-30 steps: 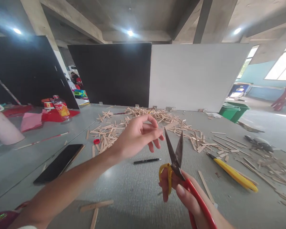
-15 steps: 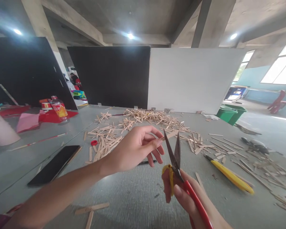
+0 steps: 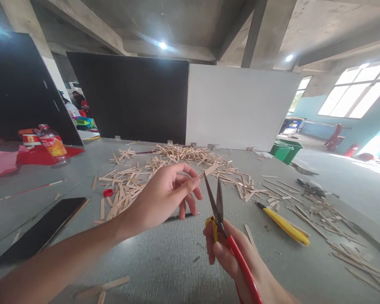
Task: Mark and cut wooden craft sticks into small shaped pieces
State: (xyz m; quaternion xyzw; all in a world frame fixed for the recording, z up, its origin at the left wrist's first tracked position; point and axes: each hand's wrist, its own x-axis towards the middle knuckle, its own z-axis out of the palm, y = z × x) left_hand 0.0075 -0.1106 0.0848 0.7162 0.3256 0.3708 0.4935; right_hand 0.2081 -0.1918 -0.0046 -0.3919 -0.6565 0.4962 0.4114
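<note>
Between its thumb and fingers, my left hand (image 3: pixel 164 198) pinches a thin wooden craft stick (image 3: pixel 211 169), whose far end points up and right. My right hand (image 3: pixel 237 253) is wrapped round the red and yellow handles of a pair of scissors (image 3: pixel 221 215). Their blades stand apart and point upward, close to the stick; I cannot tell whether they touch it. Beyond both hands spreads a loose heap of craft sticks (image 3: pixel 123 190). A dark, thin object (image 3: pixel 174 218) lies on the table partly behind my left hand.
On the right lie a yellow utility knife (image 3: pixel 286 226) and thin wood strips (image 3: pixel 351 257). A phone (image 3: pixel 44 228), a red cap (image 3: pixel 108 193) and a drink bottle (image 3: pixel 52 145) are on the left. Panels (image 3: pixel 234 105) stand along the back; green bins (image 3: pixel 285 150) are beyond.
The view has turned to the right, so the table's things appear further left. The scissor blades are slightly closer together. Both hands keep their holds.
</note>
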